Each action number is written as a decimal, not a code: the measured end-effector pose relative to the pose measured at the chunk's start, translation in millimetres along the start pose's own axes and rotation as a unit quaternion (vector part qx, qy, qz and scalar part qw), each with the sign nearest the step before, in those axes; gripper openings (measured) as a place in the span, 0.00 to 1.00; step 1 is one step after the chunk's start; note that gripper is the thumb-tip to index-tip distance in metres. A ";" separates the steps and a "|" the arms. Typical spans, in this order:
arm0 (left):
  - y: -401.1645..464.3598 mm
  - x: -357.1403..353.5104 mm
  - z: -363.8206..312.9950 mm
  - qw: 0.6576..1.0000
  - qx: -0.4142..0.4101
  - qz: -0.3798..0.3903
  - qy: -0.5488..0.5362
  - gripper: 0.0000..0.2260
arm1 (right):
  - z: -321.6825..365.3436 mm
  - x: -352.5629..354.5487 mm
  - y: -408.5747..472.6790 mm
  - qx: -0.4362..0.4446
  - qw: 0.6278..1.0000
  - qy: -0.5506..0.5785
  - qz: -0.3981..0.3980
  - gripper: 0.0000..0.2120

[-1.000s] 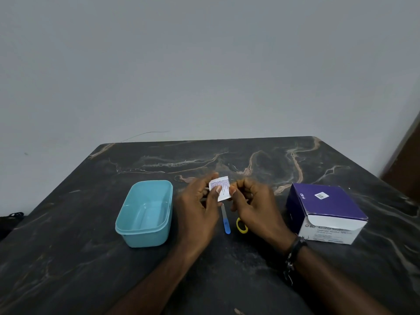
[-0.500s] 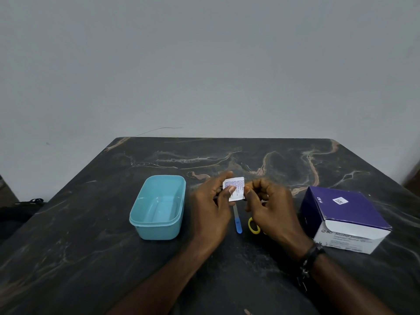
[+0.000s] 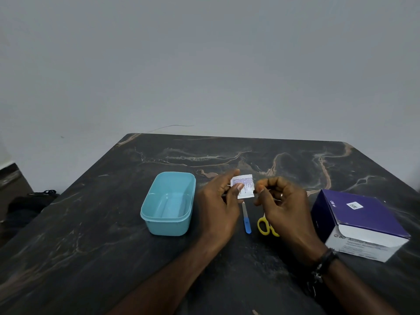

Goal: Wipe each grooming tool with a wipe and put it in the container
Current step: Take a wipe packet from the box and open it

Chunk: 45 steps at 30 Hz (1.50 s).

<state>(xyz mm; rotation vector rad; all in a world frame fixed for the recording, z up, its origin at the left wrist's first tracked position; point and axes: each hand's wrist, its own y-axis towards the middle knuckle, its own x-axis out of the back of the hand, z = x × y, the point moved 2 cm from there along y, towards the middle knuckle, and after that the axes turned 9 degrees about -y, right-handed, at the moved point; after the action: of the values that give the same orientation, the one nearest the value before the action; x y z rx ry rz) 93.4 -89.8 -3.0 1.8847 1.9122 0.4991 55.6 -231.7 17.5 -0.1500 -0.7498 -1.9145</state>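
I am seeing a light blue container [image 3: 168, 203] sitting open on the dark marble table [image 3: 91, 246]. Just right of it, my left hand [image 3: 219, 208] is pinching a small white wipe packet [image 3: 242, 186] with purple print too blurred to read; my right hand [image 3: 284, 208], fingers curled, is meeting its right edge. Below them a blue-handled file [image 3: 246, 220] and yellow-handled scissors [image 3: 264, 226] are lying on the table. Farthest right, a purple and white box [image 3: 359, 226] is showing "BD" and "Alcohol".

Dark marbled table [image 3: 227, 258] bears teal container [image 3: 168, 204], blue-handled file [image 3: 246, 218], yellow scissors [image 3: 264, 226], purple box [image 3: 359, 223]
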 end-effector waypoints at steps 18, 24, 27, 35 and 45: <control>-0.7 -0.5 0.9 1.000 -0.006 -0.004 0.021 0.15 | -3.3 1.6 1.1 -0.003 1.000 -0.001 -0.026 0.08; -0.3 -1.5 2.0 1.000 0.006 0.004 -0.003 0.14 | -2.8 -1.5 -0.4 -0.015 1.000 0.024 -0.011 0.11; -1.1 -2.6 1.3 1.000 0.009 0.006 -0.008 0.15 | -1.5 -0.8 0.9 -0.010 1.000 0.026 -0.015 0.12; 2.1 -2.9 -1.7 0.994 0.082 -0.032 -0.068 0.10 | -3.8 7.7 4.1 -0.015 0.999 -0.001 -0.050 0.14; 2.2 -4.2 -7.8 0.981 0.130 -0.049 -0.134 0.04 | 10.9 -0.9 -0.3 0.001 0.998 -0.056 0.036 0.08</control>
<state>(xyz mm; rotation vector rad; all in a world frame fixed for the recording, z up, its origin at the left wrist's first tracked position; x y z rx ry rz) 91.3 -93.7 5.0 1.8883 1.9468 -0.0402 53.3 -224.9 25.8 -0.2814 -0.8113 -1.8481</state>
